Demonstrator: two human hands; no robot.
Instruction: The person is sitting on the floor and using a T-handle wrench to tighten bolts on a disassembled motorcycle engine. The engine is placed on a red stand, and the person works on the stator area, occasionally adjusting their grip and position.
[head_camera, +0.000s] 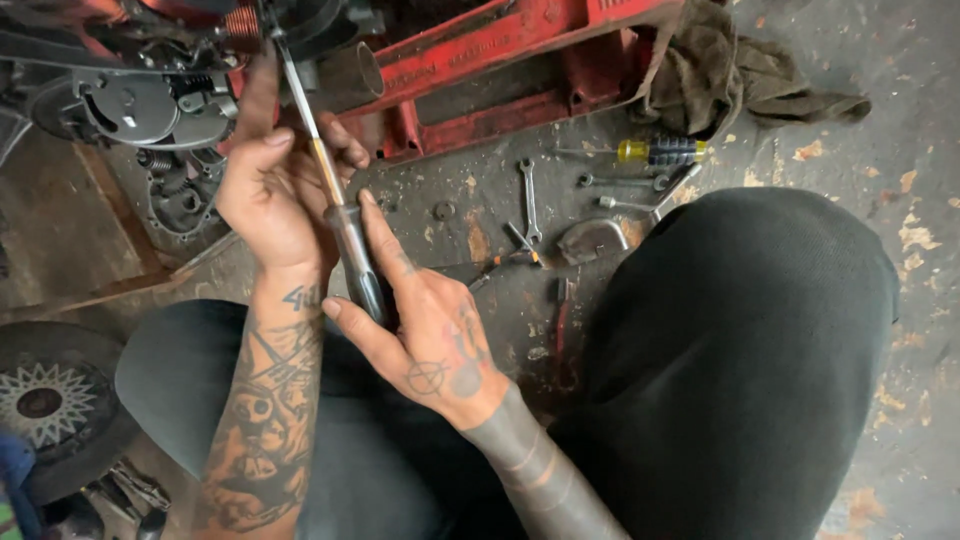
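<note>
While gripped, screwdriver points up-left, steeply upright

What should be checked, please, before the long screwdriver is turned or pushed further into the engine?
1. Right hand wrapped around the dark handle: ok.
2. Left hand steadying the metal shaft: ok.
3. Screwdriver tip seated in the engine: cannot tell, it is hidden at the top edge.
4. Left fingers away from the tip: ok.
5. Spare tools within reach, wrench and yellow-handled screwdriver on the floor: ok.
</note>
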